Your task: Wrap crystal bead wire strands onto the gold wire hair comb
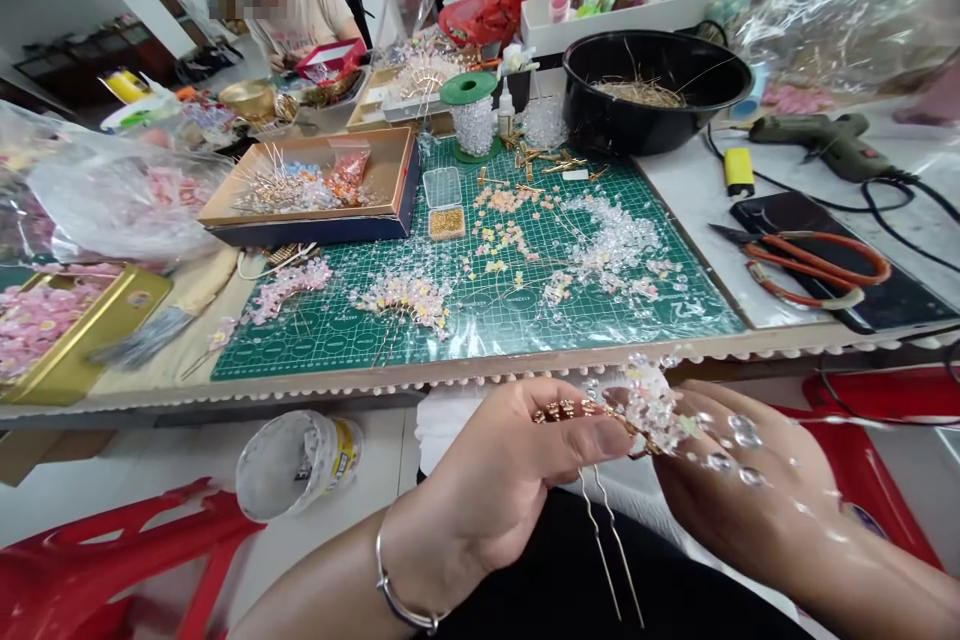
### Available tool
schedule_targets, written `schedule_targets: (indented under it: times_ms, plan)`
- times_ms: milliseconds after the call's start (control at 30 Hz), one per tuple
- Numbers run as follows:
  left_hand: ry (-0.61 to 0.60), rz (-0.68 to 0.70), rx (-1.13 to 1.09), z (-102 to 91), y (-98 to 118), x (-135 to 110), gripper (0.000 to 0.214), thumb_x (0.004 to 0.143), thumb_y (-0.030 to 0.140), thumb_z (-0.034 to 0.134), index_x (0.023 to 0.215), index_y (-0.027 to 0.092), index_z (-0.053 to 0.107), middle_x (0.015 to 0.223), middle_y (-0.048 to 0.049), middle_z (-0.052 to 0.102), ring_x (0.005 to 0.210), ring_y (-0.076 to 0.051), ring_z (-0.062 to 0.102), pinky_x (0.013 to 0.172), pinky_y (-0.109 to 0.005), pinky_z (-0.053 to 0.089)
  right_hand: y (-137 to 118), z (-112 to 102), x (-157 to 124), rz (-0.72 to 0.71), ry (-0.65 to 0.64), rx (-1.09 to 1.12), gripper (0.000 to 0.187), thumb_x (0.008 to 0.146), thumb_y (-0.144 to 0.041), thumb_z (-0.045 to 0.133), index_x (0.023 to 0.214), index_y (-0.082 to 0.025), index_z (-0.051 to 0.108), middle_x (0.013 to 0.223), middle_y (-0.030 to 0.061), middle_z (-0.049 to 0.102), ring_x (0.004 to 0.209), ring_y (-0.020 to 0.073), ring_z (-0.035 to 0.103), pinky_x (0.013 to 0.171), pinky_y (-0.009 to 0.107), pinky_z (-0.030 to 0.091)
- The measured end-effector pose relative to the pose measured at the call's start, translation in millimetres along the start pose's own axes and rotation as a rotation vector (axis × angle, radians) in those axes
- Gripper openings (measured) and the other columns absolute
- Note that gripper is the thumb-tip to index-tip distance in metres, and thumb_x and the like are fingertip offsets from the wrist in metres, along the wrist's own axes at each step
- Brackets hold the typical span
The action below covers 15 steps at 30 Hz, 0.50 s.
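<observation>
My left hand (532, 460) pinches a gold-wire hairpin (652, 410) between thumb and fingers, in front of the table edge. Clear and pale beads crowd its right end, a row of small gold coils runs along its band, and two wavy prongs hang down. My right hand (750, 470) is closed at the beaded end; its fingertips are largely hidden behind the beads. Loose strands of clear beads spread over that hand. On the green cutting mat (495, 320) lie a finished-looking beaded comb (405, 300), a pink one (289, 290) and a heap of clear beads (619, 240).
A cardboard box (315, 185) of beaded wires, a bead spool (472, 115) and a black basin (652, 90) stand behind. Orange-handled pliers (817, 265) and a glue gun (825, 140) lie right. A brush (150, 335) lies left. Another person (307, 10) sits across the table.
</observation>
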<state>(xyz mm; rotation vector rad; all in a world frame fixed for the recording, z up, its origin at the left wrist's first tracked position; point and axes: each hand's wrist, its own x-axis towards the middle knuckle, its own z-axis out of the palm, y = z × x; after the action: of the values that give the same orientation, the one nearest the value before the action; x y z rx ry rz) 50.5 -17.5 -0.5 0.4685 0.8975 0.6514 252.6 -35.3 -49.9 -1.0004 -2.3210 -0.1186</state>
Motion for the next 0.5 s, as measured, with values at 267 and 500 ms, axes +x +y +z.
schedule_targets:
  times_ms: [267,500]
  plan:
    - [-0.036,0.032,-0.077,-3.8,1,3,0.036,0.064,0.031,0.090,0.066,0.013,0.059,0.062,0.0025,0.051,0.054,-0.005,0.032,0.053,-0.023,0.020,10,-4,-24,0.079,-0.114,0.151,0.031,0.087,-0.009,0.046,0.114,-0.024,0.052,0.076,0.0043,0.066,0.064,0.0209,0.061,0.055,0.033,0.045]
    - [0.054,0.452,-0.072,-25.5,49,-9,0.028,0.083,0.029,0.077,0.064,0.016,0.060,0.059,0.0057,0.036,0.054,-0.006,0.026,0.050,-0.017,0.030,89,-44,-34,0.552,-0.228,-0.230,0.023,0.100,-0.025,0.038,0.111,-0.022,0.057,0.102,0.0095,0.073,0.086,0.0259,0.072,0.071,0.040,0.057]
